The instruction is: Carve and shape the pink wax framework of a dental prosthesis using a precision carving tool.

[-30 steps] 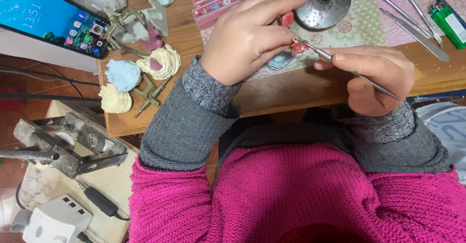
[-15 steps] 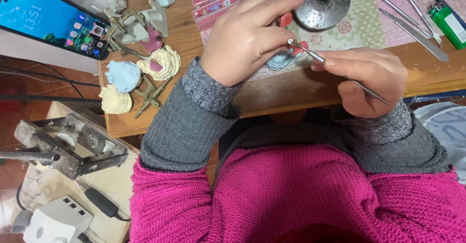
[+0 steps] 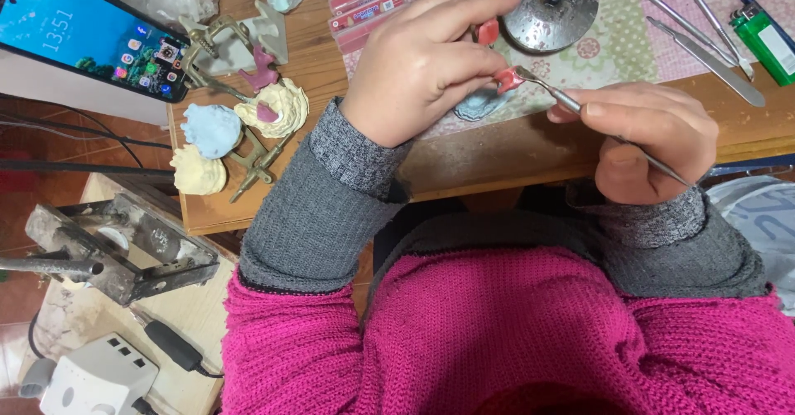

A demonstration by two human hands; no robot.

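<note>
The left hand is curled closed around a small pink wax piece, pinching it between thumb and fingers just above the edge of the wooden surface. The right hand is closed in a pen grip on a thin metal instrument, whose tip touches the pink piece. Behind them stands a small metal burner, and plaster dental casts lie well to the left, near a smartphone.

Head camera looks steeply down, close over the wooden bench.
</note>
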